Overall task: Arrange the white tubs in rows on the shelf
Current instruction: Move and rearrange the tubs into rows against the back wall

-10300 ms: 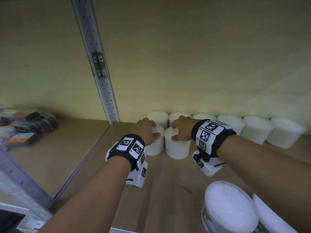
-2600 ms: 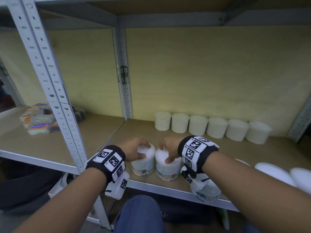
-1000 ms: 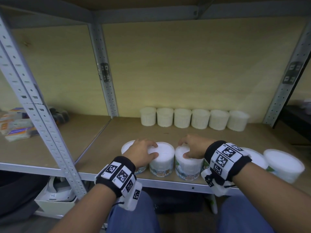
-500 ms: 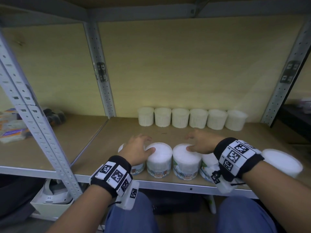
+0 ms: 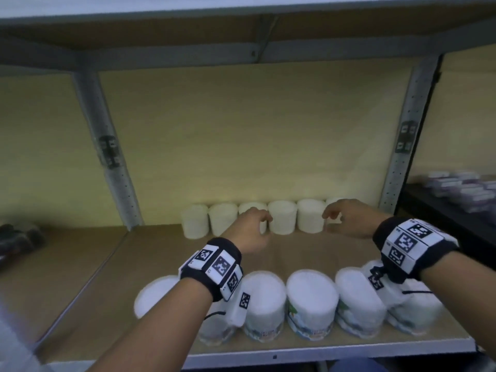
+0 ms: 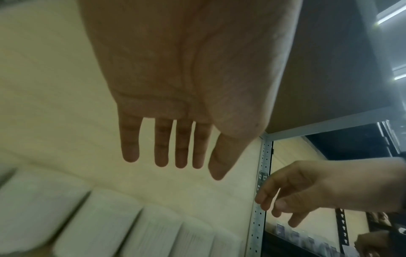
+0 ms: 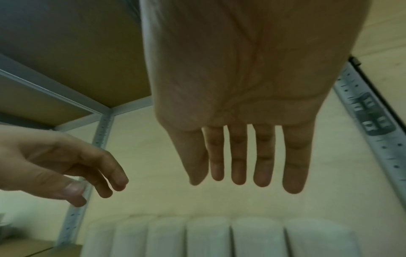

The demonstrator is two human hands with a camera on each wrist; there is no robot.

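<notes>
Several white tubs (image 5: pixel 281 220) stand in a row against the shelf's back wall; they also show low in the left wrist view (image 6: pixel 96 224) and the right wrist view (image 7: pixel 208 238). A second row of white tubs with printed labels (image 5: pixel 311 302) lines the front edge of the wooden shelf (image 5: pixel 292 256). My left hand (image 5: pixel 251 229) and right hand (image 5: pixel 346 218) hover above the shelf's middle, between the two rows. Both are empty, with straight fingers in the wrist views: left fingers (image 6: pixel 161 147), right fingers (image 7: pixel 238 156).
Grey perforated uprights stand at the back left (image 5: pixel 107 159) and back right (image 5: pixel 402 146). The shelf board above (image 5: pixel 241 30) hangs close overhead. Dark packets (image 5: pixel 18 237) lie on the neighbouring left shelf, and small boxes (image 5: pixel 461 186) sit on a dark surface at right.
Both hands have lifted off the front-row tubs and moved back and up towards the rear row. The front tubs stay at the edge. The camera has come closer.
</notes>
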